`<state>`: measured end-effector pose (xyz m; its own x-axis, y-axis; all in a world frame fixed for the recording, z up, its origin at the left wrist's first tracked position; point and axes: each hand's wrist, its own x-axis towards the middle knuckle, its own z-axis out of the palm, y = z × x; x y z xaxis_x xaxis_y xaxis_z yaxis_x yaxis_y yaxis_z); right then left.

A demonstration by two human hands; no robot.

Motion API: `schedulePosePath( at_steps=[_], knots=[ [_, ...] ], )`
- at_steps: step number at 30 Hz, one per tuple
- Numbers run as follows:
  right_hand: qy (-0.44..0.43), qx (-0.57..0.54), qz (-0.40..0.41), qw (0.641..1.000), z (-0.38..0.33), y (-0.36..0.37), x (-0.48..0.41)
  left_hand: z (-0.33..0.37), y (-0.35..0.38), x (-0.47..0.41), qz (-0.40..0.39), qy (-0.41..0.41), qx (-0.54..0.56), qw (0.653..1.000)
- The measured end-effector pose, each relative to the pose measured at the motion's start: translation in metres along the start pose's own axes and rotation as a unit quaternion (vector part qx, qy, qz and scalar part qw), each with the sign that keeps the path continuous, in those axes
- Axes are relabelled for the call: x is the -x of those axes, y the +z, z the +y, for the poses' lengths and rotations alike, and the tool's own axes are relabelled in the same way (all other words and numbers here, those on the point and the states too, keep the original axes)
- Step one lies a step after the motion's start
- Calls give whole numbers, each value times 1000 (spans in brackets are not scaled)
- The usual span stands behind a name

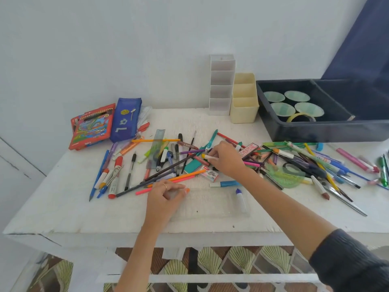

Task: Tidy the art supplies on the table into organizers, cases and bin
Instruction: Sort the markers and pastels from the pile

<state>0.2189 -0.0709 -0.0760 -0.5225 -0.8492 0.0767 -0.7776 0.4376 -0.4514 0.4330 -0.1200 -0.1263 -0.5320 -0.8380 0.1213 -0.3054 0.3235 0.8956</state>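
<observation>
A heap of pens, pencils, markers and rulers (168,163) covers the middle and right of the white table (63,207). My right hand (227,160) reaches into the heap and pinches a white marker with a yellow cap (207,157). My left hand (166,194) sits at the near left of the heap, fingers curled, pinching the far left corner of a clear plastic case (210,209). Inside that case lies a small white tube with a blue cap (241,199).
At the back stand a white tiered organizer (222,85) and a cream three-slot organizer (244,98). A dark blue bin (294,131) at back right holds green bowls and a tape roll. A blue pencil case (126,121) and a red pencil box (92,127) lie back left.
</observation>
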Motion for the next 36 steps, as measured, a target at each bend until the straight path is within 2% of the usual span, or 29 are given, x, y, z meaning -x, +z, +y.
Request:
schedulePosePath(
  at_steps=[3, 6, 11, 15, 23, 28, 32, 36],
  knots=[
    [8, -108, 17, 994, -3, -8, 9, 0, 0, 1, 0, 0, 6, 1000],
    [29, -241, 18, 970, -3, -19, 25, 2, 0, 1, 2, 3, 10, 1000],
    [3, -333, -72, 940, 6, -37, 57, 2, 0, 2, 4, 9, 11, 1000],
    [43, -406, -110, 906, 17, -44, 76, 1, 0, 2, 2, 15, -1, 1000],
    [41, -248, -65, 966, 37, -38, 102, 3, 0, 3, 9, 36, -9, 999],
    [31, -212, -74, 974, 42, -30, 113, 4, 3, 5, 21, 33, -7, 999],
    [15, -109, -48, 993, 41, -27, 117, 4, 5, 5, 27, 25, 4, 999],
    [17, -109, -35, 993, 43, -18, 123, 5, 6, 5, 31, 21, 1, 999]
  ],
)
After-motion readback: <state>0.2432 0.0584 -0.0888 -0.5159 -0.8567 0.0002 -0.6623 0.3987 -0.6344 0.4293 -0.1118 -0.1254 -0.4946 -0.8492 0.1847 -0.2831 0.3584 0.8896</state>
